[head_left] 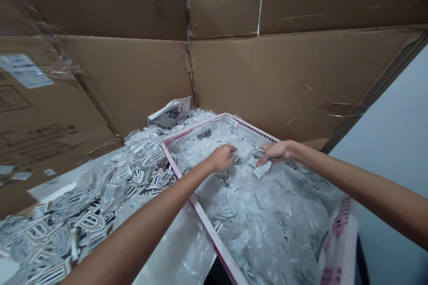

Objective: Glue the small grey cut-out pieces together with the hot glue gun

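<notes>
My right hand (pixel 277 150) is closed on a few flat letter-shaped pieces (pixel 262 169), grey-white with dark outlines, thumb on top. To its left, my left hand (pixel 222 157) has its fingers curled inward above the clear plastic bags (pixel 267 213). A small dark-edged piece (pixel 236 160) shows by its fingertips, but I cannot make out what the fingers hold. Both hands are over a pink-and-white rimmed basket (pixel 207 220). Crumpled clear bags, some with pieces inside, fill it.
A large heap of loose letter-shaped pieces (pixel 90 220) and bags spreads left of the basket. Crumpled printed paper (pixel 172 112) lies at the back. Tall cardboard walls (pixel 284 80) meet in a corner behind. A pale blue-grey surface (pixel 394 142) is at the right.
</notes>
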`<state>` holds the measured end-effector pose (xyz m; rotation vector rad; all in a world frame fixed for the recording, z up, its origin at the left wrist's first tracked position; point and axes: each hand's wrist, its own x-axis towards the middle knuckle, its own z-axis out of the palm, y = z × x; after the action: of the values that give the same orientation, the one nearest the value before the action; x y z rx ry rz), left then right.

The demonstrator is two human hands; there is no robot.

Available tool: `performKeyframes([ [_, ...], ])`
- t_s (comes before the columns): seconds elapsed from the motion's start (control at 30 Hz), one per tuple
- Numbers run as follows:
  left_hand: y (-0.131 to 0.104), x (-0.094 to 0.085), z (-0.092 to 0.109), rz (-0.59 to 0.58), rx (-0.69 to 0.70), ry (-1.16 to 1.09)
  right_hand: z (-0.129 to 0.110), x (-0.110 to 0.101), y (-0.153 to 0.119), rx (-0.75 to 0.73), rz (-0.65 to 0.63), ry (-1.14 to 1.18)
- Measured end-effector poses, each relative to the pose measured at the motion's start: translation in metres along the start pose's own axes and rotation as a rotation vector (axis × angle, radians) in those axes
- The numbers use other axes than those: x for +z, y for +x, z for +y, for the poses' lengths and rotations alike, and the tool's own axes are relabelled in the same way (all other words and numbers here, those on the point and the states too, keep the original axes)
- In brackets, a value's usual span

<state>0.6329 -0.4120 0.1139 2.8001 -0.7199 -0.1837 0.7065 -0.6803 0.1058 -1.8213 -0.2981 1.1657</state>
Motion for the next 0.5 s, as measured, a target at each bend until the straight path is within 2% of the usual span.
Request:
performKeyframes([
  [0.07, 0.004, 0.001, 0.006, -0.049, 0.044, -0.035, 0.001, -0.007, -0.015, 0.040, -0.033, 0.007],
  [0.13, 0.006, 0.002, 0.011, -0.133, 0.077, -0.045, 0.001, -0.013, -0.027, 0.031, -0.011, 0.035],
  [0.2, 0.006, 0.002, 0.016, -0.172, 0.078, -0.032, 0.000, -0.018, -0.032, -0.023, 0.043, 0.069],
  [0.27, 0.006, 0.001, 0.019, -0.143, 0.034, -0.002, -0.002, -0.020, -0.030, -0.123, 0.105, 0.114],
  [0.33, 0.004, -0.001, 0.018, -0.072, -0.074, 0.045, -0.006, -0.019, -0.022, -0.240, 0.167, 0.165],
  [0.4, 0.001, -0.003, 0.015, -0.020, -0.247, 0.100, -0.012, -0.015, -0.008, -0.330, 0.241, 0.219],
  [0.5, -0.007, -0.005, 0.007, -0.052, -0.454, 0.138, -0.019, -0.006, 0.018, -0.366, 0.285, 0.266],
])
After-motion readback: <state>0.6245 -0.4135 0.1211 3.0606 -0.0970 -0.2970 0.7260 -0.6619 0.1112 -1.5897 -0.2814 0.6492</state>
